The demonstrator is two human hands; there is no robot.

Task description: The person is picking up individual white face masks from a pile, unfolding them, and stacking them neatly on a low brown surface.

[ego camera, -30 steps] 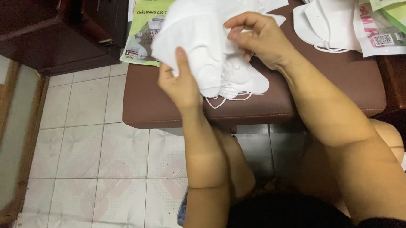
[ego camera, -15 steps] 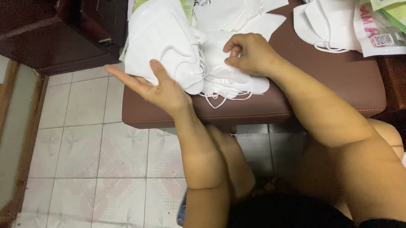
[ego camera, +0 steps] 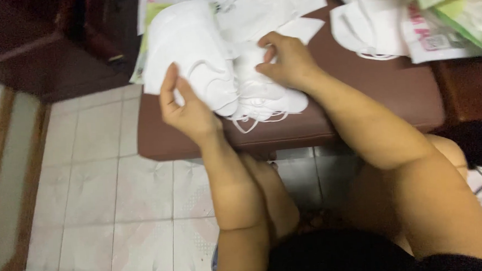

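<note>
A stack of white face masks (ego camera: 192,50) lies at the left end of a brown padded stool (ego camera: 371,95). My left hand (ego camera: 184,108) rests against the near left side of that stack, fingers up along its edge. A second pile of masks (ego camera: 261,96), ear loops trailing toward the stool's front edge, lies just right of it. My right hand (ego camera: 286,61) presses down on top of this pile with curled fingers.
More white masks (ego camera: 367,24) and green-and-white packets (ego camera: 460,8) lie on the stool's right end. Another packet (ego camera: 141,64) pokes out under the left stack. Dark wooden furniture (ego camera: 38,47) stands at the far left. Tiled floor (ego camera: 101,203) is below.
My left hand moved from open-palmed off the stool's left edge back up against the mask stack. My right hand stayed on the masks.
</note>
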